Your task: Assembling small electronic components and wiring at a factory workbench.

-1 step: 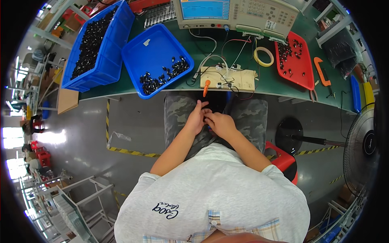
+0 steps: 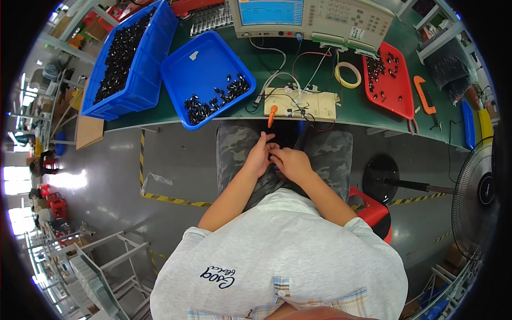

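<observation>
My two hands meet above my lap, just in front of the table edge. My left hand [image 2: 258, 158] has its upper fingers stretched forward and apart, while its lower fingers touch the right hand. My right hand [image 2: 292, 164] is closed, its fingertips curled against the left fingers. Whatever might be between those fingertips is hidden. Nearest to the hands, an orange-handled clip [image 2: 273, 113] hangs at the table edge beside a tan board [image 2: 319, 106] with wires and small clips on it.
A shallow blue tray [image 2: 178, 69] and a deep blue bin [image 2: 144, 85] hold small black parts. A red tray [image 2: 392, 96] holds more. Behind stands a bench instrument [image 2: 333, 21]. Also present are a yellow tape roll [image 2: 348, 74], an orange tool [image 2: 423, 96] and a fan [image 2: 482, 192].
</observation>
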A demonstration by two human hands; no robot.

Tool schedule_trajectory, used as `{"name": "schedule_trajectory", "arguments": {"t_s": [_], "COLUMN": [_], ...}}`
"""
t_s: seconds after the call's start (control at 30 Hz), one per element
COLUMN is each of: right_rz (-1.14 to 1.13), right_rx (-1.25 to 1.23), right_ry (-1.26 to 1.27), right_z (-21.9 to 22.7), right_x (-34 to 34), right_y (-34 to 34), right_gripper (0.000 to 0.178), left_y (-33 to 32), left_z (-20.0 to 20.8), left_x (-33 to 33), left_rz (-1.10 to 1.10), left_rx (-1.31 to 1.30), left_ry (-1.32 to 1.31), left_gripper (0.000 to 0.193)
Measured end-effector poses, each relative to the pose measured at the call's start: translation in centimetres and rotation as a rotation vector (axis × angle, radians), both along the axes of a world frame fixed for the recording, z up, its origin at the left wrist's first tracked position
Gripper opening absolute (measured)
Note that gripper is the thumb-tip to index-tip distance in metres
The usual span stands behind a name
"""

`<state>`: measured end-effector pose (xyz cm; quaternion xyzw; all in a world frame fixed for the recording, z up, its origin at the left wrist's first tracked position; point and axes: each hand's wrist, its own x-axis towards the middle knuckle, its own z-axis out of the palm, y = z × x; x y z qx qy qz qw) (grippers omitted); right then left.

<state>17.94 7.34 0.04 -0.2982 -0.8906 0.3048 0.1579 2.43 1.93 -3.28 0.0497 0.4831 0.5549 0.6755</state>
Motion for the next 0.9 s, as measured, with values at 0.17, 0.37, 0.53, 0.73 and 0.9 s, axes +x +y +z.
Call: {"name": "schedule_trajectory", "arguments": {"t_s": [0.17,0.37,0.53,0.73,0.9], "right_rz": [0.115,0.049,-0.097,-0.323,-0.341], "right_rx": [0.132,0.126,-0.138,-0.597,-0.635], "right_ry": [-0.037,0.022,0.145,0.388,0.511], "right_z": [-0.2,-0.9,-0.4,0.4,0.6], "right_x": [0.6,0.4,0.4,0.5,0.2], "right_y": [-0.1,-0.1,0.5,0.3,-0.4], "right_gripper": [0.019,0.023,0.023,0.023,0.025], "left_y": [0.1,0.2,-0.2,-0.7,-1.0], "left_z": [-1.6,-0.3,-0.5,-0.2,0.8], "left_x": [-0.3,0.3,0.1,-0.4,-0.2], "left_rz": [0.035,0.0,-0.064,-0.25,-0.199], "left_rx": [0.057,0.058,0.045,0.145,0.211], "left_ry": [-0.069,-0.057,-0.097,-0.164,-0.223], "left_gripper": [0.065,0.054,0.04,0.031,0.023]}}
